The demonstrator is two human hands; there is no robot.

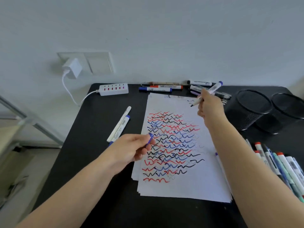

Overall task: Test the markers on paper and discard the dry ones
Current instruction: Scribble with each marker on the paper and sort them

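Right hand (pixel 209 106) grips uncapped white blue-ended marker (pixel 207 94) over scribbled white paper stack's (pixel 185 186) far corner; left hand (pixel 131 149) pinches blue cap (pixel 150 138) above its left edge. Press tip lightly on blank paper.

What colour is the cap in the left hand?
Blue cap, pinched by the left hand; head view.

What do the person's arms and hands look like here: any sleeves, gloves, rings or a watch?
Both forearms are bare as far as the frame shows, with no sleeve edge in view. The left hand and the right hand wear no gloves, and no watch, bracelet or ring shows on either wrist or on the visible fingers. No markings can be made out.
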